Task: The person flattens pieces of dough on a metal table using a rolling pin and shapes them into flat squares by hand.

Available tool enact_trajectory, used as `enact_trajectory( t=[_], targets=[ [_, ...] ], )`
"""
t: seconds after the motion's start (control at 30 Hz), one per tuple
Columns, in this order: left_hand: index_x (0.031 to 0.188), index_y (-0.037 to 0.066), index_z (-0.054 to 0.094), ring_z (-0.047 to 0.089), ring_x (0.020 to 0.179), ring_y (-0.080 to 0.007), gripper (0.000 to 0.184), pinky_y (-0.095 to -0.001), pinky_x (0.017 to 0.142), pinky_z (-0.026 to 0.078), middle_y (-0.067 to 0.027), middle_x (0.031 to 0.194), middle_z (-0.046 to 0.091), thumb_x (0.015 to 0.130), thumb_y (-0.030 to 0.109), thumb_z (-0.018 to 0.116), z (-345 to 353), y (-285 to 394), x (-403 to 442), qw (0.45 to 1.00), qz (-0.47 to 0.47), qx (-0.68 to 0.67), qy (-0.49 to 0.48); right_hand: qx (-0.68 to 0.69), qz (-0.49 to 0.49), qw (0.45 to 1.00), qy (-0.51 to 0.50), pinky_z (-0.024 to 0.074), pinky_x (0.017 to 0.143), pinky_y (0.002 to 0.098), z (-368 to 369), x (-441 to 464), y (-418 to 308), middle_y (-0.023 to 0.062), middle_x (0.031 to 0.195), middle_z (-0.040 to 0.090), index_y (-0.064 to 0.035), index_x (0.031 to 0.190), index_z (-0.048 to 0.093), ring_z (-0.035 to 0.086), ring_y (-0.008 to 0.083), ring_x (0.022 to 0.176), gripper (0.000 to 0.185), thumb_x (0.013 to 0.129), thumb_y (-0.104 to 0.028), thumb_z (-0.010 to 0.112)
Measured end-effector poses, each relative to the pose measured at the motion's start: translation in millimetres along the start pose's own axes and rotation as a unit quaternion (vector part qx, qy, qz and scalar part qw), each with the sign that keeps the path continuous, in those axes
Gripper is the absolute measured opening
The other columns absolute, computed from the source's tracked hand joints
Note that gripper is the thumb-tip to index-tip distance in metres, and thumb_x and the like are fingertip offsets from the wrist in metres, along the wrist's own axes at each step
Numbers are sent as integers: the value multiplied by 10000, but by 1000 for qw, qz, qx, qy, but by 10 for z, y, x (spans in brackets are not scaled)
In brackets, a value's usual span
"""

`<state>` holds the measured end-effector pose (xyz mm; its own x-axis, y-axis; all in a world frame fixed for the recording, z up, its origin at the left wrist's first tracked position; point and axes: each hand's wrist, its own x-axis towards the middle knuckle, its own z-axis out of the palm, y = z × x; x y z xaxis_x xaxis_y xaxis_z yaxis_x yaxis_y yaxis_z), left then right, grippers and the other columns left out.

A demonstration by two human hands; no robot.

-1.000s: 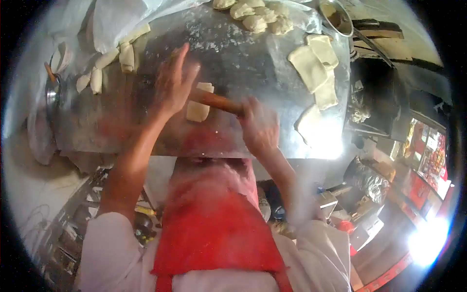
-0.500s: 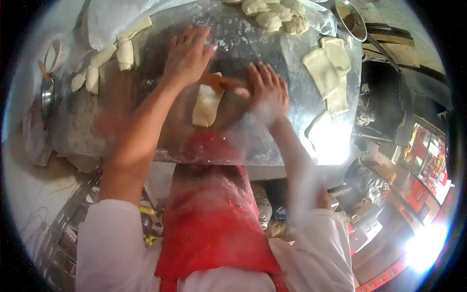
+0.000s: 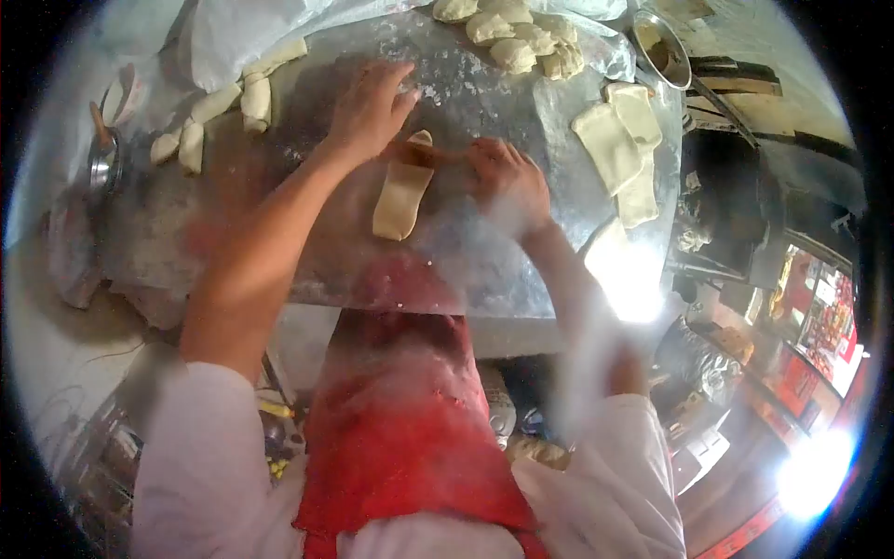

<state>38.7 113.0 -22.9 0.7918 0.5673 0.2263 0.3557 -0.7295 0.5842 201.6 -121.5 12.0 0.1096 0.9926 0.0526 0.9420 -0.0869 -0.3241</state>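
A thin wooden rolling pin (image 3: pixel 451 156) lies across the upper part of a flat strip of dough (image 3: pixel 400 203) on the metal worktop (image 3: pixel 326 252). My left hand (image 3: pixel 371 110) is over the pin's left end, fingers stretched forward and thumb apart; its palm hides that end. At the right end, the fingers of my right hand (image 3: pixel 510 183) bend down over the pin. Above the pin, the dough's far tip shows.
Rolled dough pieces (image 3: pixel 256 98) lie at the left beside a plastic sheet (image 3: pixel 233 47). Several dough lumps (image 3: pixel 514 54) sit at the back. Flattened dough sheets (image 3: pixel 610 144) overlap at the right, near a metal bowl (image 3: pixel 663 51). A red apron (image 3: pixel 400 438) touches the worktop's front edge.
My right hand has moved slightly down, and its fingers, spread before, are now bent over the pin. Left fingers are closer together. The view has shifted a little.
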Motion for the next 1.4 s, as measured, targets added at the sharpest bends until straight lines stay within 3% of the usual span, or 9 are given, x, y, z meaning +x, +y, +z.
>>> enact_trajectory(
  t=[0.1, 0.2, 0.37, 0.47, 0.57, 0.63, 0.8, 0.97, 1.4],
  targets=[
    [1594, 140, 475, 427, 1506, -426, 579, -607, 1214, 324, -173, 1603, 506, 1074, 351, 618, -346, 425, -523, 995, 31, 89, 17, 31, 87, 988, -125, 465, 1097, 493, -26, -451, -578, 116, 1458, 616, -87, 1393, 624, 584, 337, 1339, 463, 963, -258, 635],
    [1686, 180, 343, 283, 1601, -415, 760, -691, 1250, 188, -142, 1723, 358, 1063, 565, 549, -325, 503, -1258, 984, -21, 139, -112, -35, 106, 993, -23, 386, 1169, 522, 451, -1094, -1114, 149, 1616, 494, -43, 1603, 414, 490, 316, 1472, 673, 974, -204, 593],
    [1702, 180, 297, 267, 1605, -429, 765, -686, 1260, 161, -139, 1750, 301, 1068, 510, 570, -410, 528, -1454, 986, -51, 111, -117, -26, 88, 996, -18, 398, 1152, 520, 213, -980, -1063, 138, 1550, 543, -83, 1569, 462, 534, 313, 1408, 643, 965, -230, 630],
    [1675, 182, 347, 277, 1600, -427, 746, -672, 1264, 174, -145, 1732, 329, 1042, 433, 653, -482, 564, -1639, 996, -64, 40, -43, 33, 68, 997, -4, 474, 1028, 493, 119, -891, -841, 108, 1298, 658, -126, 1408, 593, 629, 317, 1207, 486, 932, -176, 681],
    [1581, 175, 457, 339, 1566, -414, 664, -648, 1261, 222, -140, 1655, 430, 1003, 352, 730, -568, 596, -1921, 999, 6, 48, -18, 28, 190, 978, -81, 474, 1008, 490, 32, -460, -583, 113, 1301, 664, -135, 1404, 608, 633, 336, 1176, 493, 923, -183, 707],
    [1422, 159, 572, 427, 1499, -383, 530, -619, 1250, 276, -118, 1549, 521, 954, 286, 786, -470, 571, -1963, 978, 60, 132, -150, 1, 131, 984, 121, 477, 992, 494, -48, -171, -486, 115, 1333, 654, -133, 1419, 603, 633, 336, 1153, 513, 930, -226, 730],
    [1191, 104, 645, 523, 1382, -363, 322, -595, 1189, 354, -116, 1395, 581, 914, 178, 791, -425, 584, -1578, 985, 134, 74, -77, 100, 108, 983, 108, 471, 1018, 492, 178, -279, -719, 113, 1370, 637, -145, 1473, 575, 614, 334, 1218, 667, 896, -397, 796],
    [1084, 32, 630, 590, 1227, -425, 217, -532, 1086, 453, -175, 1278, 633, 903, 62, 747, -283, 688, -1198, 999, 3, -11, -33, 209, 263, 938, 86, 456, 1035, 519, 485, -315, -1017, 136, 1384, 607, -152, 1555, 493, 589, 373, 1279, 913, 818, -557, 847],
    [1244, 32, 616, 666, 1109, -309, 348, -417, 927, 545, -172, 1244, 631, 921, 55, 745, 38, 389, -768, 984, -137, -105, -40, 240, 388, 890, 6, 547, 994, 526, 213, 86, -953, 168, 1433, 578, -133, 1624, 371, 652, 403, 1255, 1097, 721, -354, 955]
  ],
)
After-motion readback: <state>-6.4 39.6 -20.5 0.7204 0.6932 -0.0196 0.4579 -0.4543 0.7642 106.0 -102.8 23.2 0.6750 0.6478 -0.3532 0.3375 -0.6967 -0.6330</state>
